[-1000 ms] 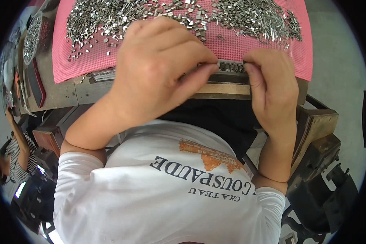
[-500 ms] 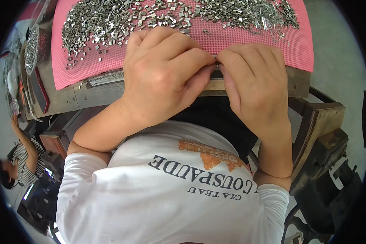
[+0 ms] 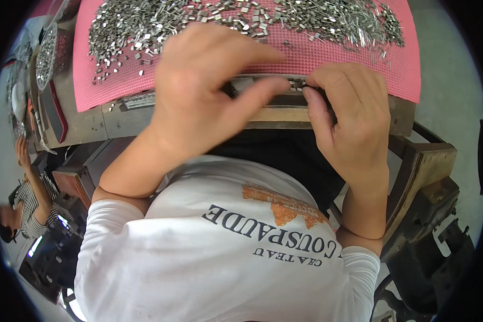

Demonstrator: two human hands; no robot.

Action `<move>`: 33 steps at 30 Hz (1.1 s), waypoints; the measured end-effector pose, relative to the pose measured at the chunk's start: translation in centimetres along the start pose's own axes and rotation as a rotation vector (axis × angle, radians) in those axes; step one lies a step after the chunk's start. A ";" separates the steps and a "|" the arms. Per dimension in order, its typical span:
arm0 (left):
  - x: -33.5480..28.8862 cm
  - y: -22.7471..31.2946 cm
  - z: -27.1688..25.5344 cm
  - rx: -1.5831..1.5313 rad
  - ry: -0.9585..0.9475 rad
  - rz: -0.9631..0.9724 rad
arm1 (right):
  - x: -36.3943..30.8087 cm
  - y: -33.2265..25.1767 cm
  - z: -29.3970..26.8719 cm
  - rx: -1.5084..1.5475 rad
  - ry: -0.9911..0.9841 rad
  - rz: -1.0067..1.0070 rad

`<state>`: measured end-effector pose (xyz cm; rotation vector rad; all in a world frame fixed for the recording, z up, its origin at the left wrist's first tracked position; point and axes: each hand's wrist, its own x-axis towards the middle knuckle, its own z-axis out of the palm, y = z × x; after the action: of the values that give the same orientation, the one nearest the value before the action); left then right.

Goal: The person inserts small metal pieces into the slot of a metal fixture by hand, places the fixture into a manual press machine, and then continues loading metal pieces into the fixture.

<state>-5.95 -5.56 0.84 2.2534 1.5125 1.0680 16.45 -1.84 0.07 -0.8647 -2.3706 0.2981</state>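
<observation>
Many small silvery metal parts (image 3: 129, 32), some with thin wire leads, lie heaped across a pink textured mat (image 3: 86, 88). At the near edge of the bench runs a narrow metal strip (image 3: 268, 99), with a few small metal parts (image 3: 295, 87) sitting at it. My right hand (image 3: 354, 110) has thumb and index fingertip close together around a small metal part at the right end of that row. My left hand (image 3: 190, 80), slightly blurred, hovers left of the row. Its thumb and index finger are spread, with nothing visible between them.
Left of the mat stand a clear container of small parts (image 3: 47, 56) and a dark red-edged flat thing (image 3: 58, 112). Another person in a striped top (image 3: 29, 201) works at the far left. A wooden stand (image 3: 421, 172) and black machine part (image 3: 426, 252) are at the right.
My left hand has drawn back leftward from the strip, its thumb and index finger parting. My right hand has shifted slightly right, and the small parts at the strip now show.
</observation>
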 end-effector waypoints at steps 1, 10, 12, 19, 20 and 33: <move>-0.1 -0.5 -0.4 0.010 0.038 -0.060 | 0.1 -0.1 -0.1 -0.020 -0.019 0.016; -0.5 -3.5 -4.0 0.254 -0.017 -0.159 | 2.2 0.5 -0.7 -0.001 -0.044 -0.055; -0.3 -3.5 -3.9 0.239 -0.046 -0.075 | 3.0 0.7 -0.2 0.008 -0.052 -0.096; 0.3 -2.7 -3.2 0.239 -0.050 -0.085 | 5.9 2.2 0.7 -0.058 -0.230 -0.322; 0.5 -2.4 -3.2 0.242 -0.079 -0.127 | 6.3 2.3 0.7 -0.056 -0.231 -0.324; 0.6 -3.1 -2.6 0.422 -0.168 -0.010 | 7.4 1.9 0.3 0.205 -0.269 -0.276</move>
<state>-9.79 -4.19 1.30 2.5214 1.8069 0.5753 12.72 4.34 2.49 -0.4162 -2.6099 0.5614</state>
